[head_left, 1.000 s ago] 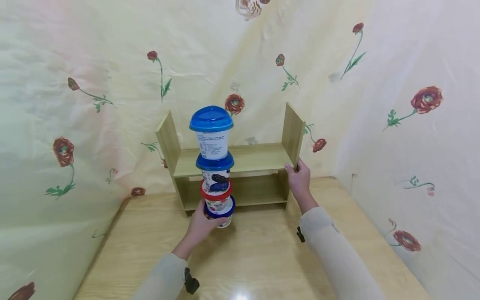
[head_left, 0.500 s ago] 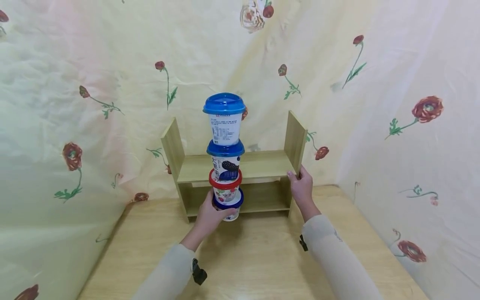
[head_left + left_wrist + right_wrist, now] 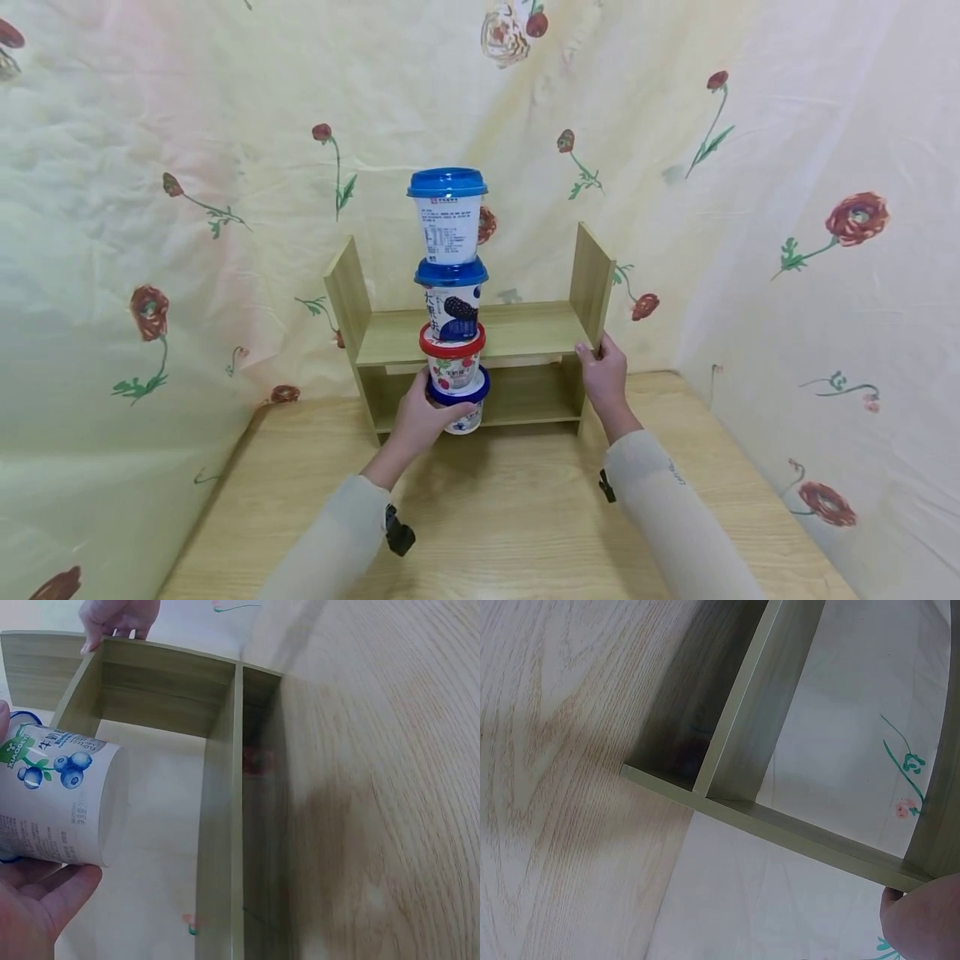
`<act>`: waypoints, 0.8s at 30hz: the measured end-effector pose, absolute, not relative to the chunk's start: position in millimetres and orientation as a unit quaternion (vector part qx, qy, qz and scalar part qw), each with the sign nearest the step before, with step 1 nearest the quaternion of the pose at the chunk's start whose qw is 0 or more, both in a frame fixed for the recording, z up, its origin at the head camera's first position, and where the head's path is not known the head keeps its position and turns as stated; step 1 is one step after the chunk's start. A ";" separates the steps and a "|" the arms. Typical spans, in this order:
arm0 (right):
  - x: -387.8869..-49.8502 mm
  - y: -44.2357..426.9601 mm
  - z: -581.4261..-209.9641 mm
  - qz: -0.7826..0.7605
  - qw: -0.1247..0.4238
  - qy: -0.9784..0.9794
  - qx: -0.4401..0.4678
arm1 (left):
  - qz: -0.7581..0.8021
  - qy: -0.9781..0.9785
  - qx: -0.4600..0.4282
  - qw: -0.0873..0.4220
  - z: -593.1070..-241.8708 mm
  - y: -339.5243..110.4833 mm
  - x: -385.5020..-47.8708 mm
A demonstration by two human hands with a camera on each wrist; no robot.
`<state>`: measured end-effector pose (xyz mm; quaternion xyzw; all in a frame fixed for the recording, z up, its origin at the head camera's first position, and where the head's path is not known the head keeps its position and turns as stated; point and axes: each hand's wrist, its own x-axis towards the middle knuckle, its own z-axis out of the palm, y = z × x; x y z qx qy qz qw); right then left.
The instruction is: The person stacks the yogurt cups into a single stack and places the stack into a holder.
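In the head view my left hand (image 3: 416,421) grips the lowest of several stacked cups, a white cup (image 3: 467,417) with a dark blue lid. On it stand a red-lidded cup (image 3: 453,372), a blue-lidded cup (image 3: 453,313) with a blackberry picture, and a tall white cup (image 3: 451,229) with a bright blue lid on top. The left wrist view shows blueberries printed on the gripped cup (image 3: 56,791), its bottom clear of the table. My right hand (image 3: 604,382) holds the right side panel of a wooden shelf (image 3: 525,329), thumb on the near side.
The two-level shelf stands on a wood-grain table (image 3: 510,517), behind the stack. Its side panels, such as the left one (image 3: 348,292), rise above the upper board. A flowered cloth (image 3: 420,83) hangs behind and along both sides.
My left hand has raised the cup stack and shifted it to the right in front of the shelf. The right hand keeps its hold on the side panel.
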<state>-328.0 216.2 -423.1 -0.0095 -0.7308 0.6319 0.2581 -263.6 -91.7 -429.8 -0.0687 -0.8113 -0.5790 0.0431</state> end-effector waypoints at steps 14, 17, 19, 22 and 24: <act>-328.4 215.1 -424.2 0.624 0.267 -0.734 -0.016 | -0.587 -0.806 -0.064 0.040 -440.4 -91.8 -260.8; -328.6 215.2 -424.0 0.622 0.267 -0.736 -0.016 | -0.589 -0.804 -0.068 0.044 -440.1 -90.9 -260.1; -328.7 215.4 -424.0 0.621 0.265 -0.737 -0.017 | -0.589 -0.803 -0.072 0.046 -439.2 -90.6 -259.2; -328.7 215.7 -423.9 0.620 0.263 -0.739 -0.017 | -0.591 -0.802 -0.077 0.046 -436.6 -90.5 -257.0; -328.9 216.1 -423.9 0.620 0.260 -0.740 -0.015 | -0.590 -0.802 -0.080 0.045 -434.2 -90.3 -255.6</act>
